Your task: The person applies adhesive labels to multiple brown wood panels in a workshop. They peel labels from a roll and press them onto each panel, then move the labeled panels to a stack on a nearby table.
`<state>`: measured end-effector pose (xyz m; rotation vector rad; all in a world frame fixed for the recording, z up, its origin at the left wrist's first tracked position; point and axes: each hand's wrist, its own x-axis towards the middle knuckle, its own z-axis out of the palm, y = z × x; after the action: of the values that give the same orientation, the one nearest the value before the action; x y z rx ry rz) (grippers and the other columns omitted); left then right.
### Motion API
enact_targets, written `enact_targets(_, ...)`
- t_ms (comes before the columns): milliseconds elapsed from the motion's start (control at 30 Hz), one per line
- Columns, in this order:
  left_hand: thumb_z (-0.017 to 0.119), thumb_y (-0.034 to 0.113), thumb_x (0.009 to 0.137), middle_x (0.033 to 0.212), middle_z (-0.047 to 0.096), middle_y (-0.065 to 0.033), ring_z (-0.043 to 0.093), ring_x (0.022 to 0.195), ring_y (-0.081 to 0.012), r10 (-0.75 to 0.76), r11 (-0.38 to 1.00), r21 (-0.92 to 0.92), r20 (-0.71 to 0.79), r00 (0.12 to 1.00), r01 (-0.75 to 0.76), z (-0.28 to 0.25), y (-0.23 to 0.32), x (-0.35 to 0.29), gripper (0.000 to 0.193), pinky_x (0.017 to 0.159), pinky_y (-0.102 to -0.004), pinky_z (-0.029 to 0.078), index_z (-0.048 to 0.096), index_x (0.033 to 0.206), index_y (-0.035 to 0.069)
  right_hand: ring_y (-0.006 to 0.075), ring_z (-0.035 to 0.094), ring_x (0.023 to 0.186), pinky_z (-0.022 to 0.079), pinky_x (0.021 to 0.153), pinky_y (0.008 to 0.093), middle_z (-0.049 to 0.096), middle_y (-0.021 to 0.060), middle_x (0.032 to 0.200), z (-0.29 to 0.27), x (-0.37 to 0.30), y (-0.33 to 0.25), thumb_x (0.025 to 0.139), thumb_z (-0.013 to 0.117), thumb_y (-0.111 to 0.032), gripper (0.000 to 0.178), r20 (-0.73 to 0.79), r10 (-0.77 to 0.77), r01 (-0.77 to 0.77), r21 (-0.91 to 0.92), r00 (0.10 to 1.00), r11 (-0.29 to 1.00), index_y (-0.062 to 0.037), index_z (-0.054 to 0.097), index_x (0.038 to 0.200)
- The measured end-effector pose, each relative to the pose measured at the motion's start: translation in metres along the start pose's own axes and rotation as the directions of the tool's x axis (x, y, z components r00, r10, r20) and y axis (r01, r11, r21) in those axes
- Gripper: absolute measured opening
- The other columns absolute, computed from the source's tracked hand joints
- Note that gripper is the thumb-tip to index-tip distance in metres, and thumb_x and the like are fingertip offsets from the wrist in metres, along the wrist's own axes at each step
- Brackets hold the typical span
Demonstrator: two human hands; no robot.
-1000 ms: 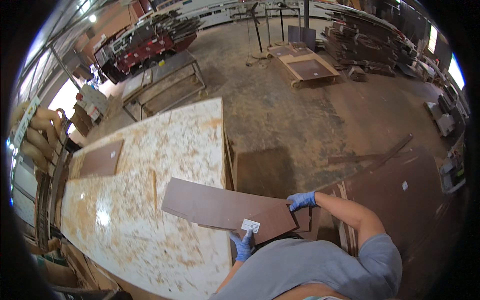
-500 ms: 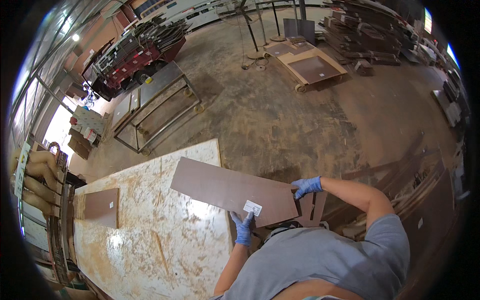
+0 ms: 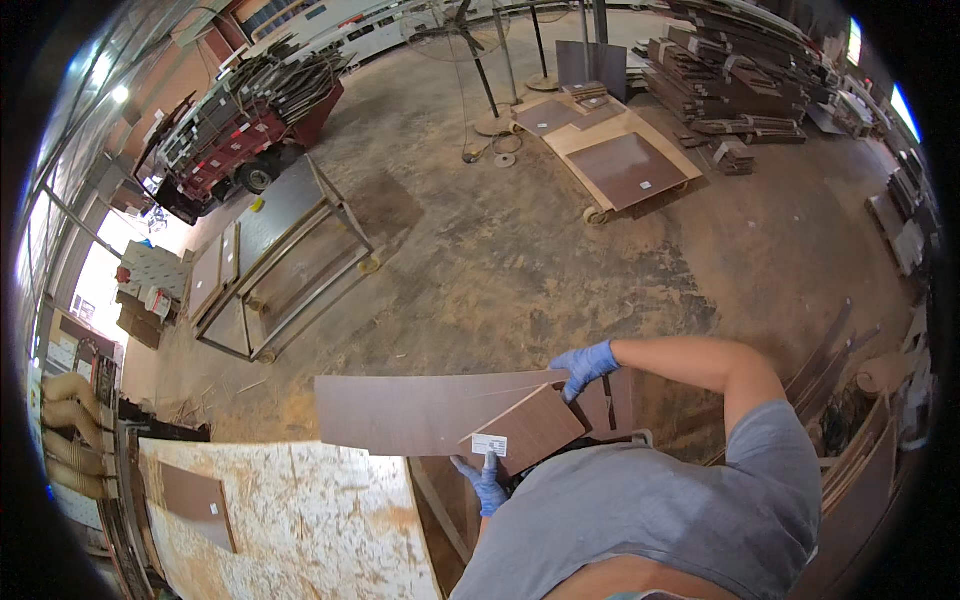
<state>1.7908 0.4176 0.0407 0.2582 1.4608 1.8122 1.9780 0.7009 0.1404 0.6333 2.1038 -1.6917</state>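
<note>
In front of my body is a long, flat brown panel [image 3: 390, 412], held roughly level. A shorter brown wood-grain piece [image 3: 540, 428] shows over its right part, with a pale edge along its upper left side. My left hand [image 3: 486, 484], in a blue glove, grips the lower edge, its thumb by a white label [image 3: 489, 445]. My right hand [image 3: 585, 366], also blue-gloved, is closed over the upper right corner. Beyond that corner another brown panel [image 3: 622, 400] with a dark slot is partly visible. How the pieces join under my hands is hidden.
A worn white-topped table [image 3: 320, 510] at lower left bears a small brown panel [image 3: 200, 505]. A metal-framed cart [image 3: 300, 270], a wheeled platform with panels [image 3: 575, 150] and a loaded red truck [image 3: 225, 150] stand farther off. Stacked boards [image 3: 730, 80] fill the back right.
The view has shifted, so the table sits lower and farther left. The long panel has swung nearly level and off most of the tabletop. The wood-grain piece now shows; both hands keep their grip.
</note>
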Motion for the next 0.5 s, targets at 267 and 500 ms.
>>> enact_targets(267,0.065,0.02,0.08,0.135,0.032,-0.0109,0.035,0.122,-0.0294,-0.209,0.949,-0.208,0.155,0.966,0.239,0.147,0.054,0.207,0.088,0.09,-0.0529,0.041,0.003,0.142,0.023,0.0242,0.049,0.109,0.041,0.09,0.0353,0.053,0.0126,0.116,-0.213,0.067,-0.02,0.065,0.077,-0.034,0.069,-0.11,0.004,-0.002,0.018,0.994,1.0,-0.0026,0.049,0.12)
enact_targets(500,0.062,0.027,0.084,0.142,0.026,-0.0109,0.032,0.127,-0.0306,-0.44,0.871,0.021,0.48,0.759,0.491,0.272,0.055,0.4,0.087,0.096,-0.0548,0.034,-0.002,0.143,0.025,0.0297,0.043,0.119,0.036,0.097,0.0378,0.047,0.0202,0.125,-0.356,0.064,0.005,0.059,0.078,-0.05,0.095,-0.345,0.136,-0.079,0.174,0.929,0.982,0.0035,0.04,0.128)
